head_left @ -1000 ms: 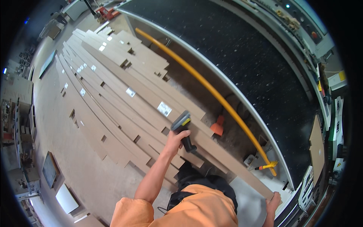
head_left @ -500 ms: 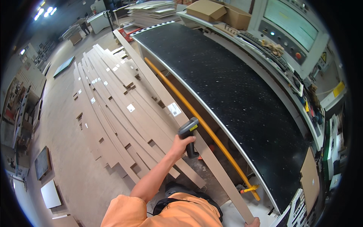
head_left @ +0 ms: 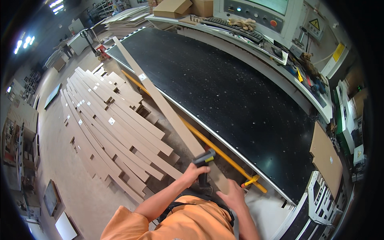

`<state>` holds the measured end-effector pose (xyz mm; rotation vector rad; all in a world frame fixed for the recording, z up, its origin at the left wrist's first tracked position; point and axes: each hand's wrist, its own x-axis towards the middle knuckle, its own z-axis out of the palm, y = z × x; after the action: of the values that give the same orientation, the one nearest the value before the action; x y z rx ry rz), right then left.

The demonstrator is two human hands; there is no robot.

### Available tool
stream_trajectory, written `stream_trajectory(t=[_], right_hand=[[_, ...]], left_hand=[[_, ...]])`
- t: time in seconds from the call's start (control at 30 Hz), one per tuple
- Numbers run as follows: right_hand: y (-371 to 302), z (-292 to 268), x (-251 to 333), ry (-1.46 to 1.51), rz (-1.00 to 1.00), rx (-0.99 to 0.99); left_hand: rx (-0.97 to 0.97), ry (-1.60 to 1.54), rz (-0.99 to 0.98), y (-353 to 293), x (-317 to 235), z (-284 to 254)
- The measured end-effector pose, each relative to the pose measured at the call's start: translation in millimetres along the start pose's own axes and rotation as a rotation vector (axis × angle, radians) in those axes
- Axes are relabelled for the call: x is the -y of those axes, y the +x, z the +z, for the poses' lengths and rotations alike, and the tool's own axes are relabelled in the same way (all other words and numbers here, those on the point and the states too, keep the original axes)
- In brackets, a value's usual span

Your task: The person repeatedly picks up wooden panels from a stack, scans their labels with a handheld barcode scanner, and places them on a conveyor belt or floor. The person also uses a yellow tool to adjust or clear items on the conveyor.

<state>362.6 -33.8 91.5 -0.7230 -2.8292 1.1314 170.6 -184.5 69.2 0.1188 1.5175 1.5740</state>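
Note:
My left hand point(head_left: 195, 174) is wrapped round the grip of a dark handheld barcode scanner point(head_left: 205, 158), whose head lies over a long narrow brown board point(head_left: 172, 116). The near end of that board is gripped by my right hand point(head_left: 232, 192). From there the board slants away to the far left, its far part crossing the edge of a black table point(head_left: 224, 96). A white label point(head_left: 143, 77) sits on its upper face. Left of it, a spread of similar long boards point(head_left: 116, 124) lies low, several with white labels and notches.
A yellow bar point(head_left: 216, 144) runs along the table's near side. Behind the table stand a console with a red button point(head_left: 273, 23), a keyboard point(head_left: 236, 29) and cardboard boxes point(head_left: 172, 8). A brown panel point(head_left: 326, 160) leans at the right. A pallet jack point(head_left: 98, 52) stands far left.
The board has swung so that its far end now lies over the black table. My right hand has come up from the bottom edge into fuller view. The view has turned to the right.

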Motion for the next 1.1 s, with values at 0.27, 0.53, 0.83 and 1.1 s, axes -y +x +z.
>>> stream_trajectory(t=[0.27, 0.53, 0.83, 1.1], right_hand=[[-19, 58, -212, 0.579, 0.603, -0.002], [46, 139, -314, 0.864, 0.948, -0.447], [-60, 55, -276, 1.046, 0.800, -1.106], [-169, -14, -111, 1.253, 0.681, -1.348]], left_hand=[[-0.121, 0.040, 0.010, 9, 6, 4], [-0.225, 0.157, -0.065, 55, -40, -30], [-0.116, 0.130, 0.038, 86, -58, -52], [-0.124, 0.152, 0.071, 123, -82, -56]])
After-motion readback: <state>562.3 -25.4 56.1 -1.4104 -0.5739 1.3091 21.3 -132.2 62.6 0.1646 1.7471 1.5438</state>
